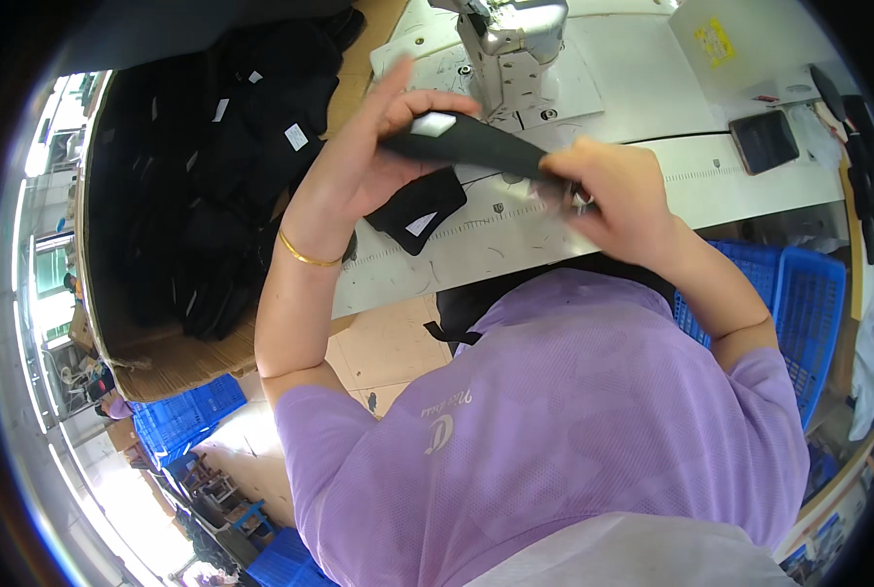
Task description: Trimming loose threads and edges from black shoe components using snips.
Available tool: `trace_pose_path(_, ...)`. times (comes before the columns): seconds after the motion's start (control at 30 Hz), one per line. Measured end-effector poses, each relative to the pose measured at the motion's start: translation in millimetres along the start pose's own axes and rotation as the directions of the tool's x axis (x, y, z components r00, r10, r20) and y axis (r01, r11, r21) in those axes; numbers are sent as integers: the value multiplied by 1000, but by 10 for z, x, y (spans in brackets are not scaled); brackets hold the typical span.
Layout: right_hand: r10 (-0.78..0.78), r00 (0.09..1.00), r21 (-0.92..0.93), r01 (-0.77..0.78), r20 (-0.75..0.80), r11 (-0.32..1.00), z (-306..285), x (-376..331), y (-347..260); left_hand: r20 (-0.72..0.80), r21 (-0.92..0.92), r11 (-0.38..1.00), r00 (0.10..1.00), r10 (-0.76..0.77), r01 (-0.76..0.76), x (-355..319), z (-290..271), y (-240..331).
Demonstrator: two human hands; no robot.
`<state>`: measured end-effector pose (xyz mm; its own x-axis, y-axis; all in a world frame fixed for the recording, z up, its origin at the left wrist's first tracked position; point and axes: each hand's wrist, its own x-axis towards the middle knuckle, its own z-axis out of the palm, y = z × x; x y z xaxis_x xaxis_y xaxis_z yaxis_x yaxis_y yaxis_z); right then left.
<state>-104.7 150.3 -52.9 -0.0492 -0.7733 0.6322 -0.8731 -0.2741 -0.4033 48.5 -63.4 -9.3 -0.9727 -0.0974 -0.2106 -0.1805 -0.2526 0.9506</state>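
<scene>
Above the counter point(740, 201), head view: black cloth strip point(481, 144) spans between both hands, near side of the sewing machine point(525, 64), slightly blurred. White label on it, near its left end.

Right hand point(621, 196): fingers clenched on the strip's right end; small shiny metal thing point(582, 201) also shows at those fingers, too blurred to identify.

Left hand point(358, 157): strip's left end lies across the palm side, thumb up, fingers spread and bent over the strip; can't tell if they pinch it. Gold bangle point(305, 252) on that wrist.

Second black piece point(425, 207) with white label lies on the counter below the strip, just right of the left wrist.

Left of it: big cardboard box point(197, 370) full of black cloth pieces point(222, 176), several with white labels. Phone point(763, 140) lies far right on the counter. Blue crate point(810, 313) stands below that end.
</scene>
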Motion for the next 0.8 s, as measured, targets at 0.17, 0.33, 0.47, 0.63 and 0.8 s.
trace_pose_path(0.17, 636, 720, 724, -592, 279, 353, 39, -25, 95, -256, 124, 989, 961, 108, -78, 2, 65, -11)
trace_pose_path(0.33, 514, 804, 763, -525, 299, 377, 211, -8, 286, -135, -108, 993, 989, -57, 43, 39, -36, 3)
trace_pose_path(0.47, 403, 886, 614, -454, 230, 646, 167, 103, 296, -40, -156, 981, 992, -123, 116, 48, -41, -6)
trace_pose_path(0.63, 349, 908, 566, -417, 231, 711, 84, 111, 292, -17, -143, 974, 984, -178, 173, 80, 10, -11)
trace_pose_path(0.8, 666, 589, 603, -757, 458, 254, 137, 47, 71, -184, 49, 993, 978, -100, 111, 92, 148, -154)
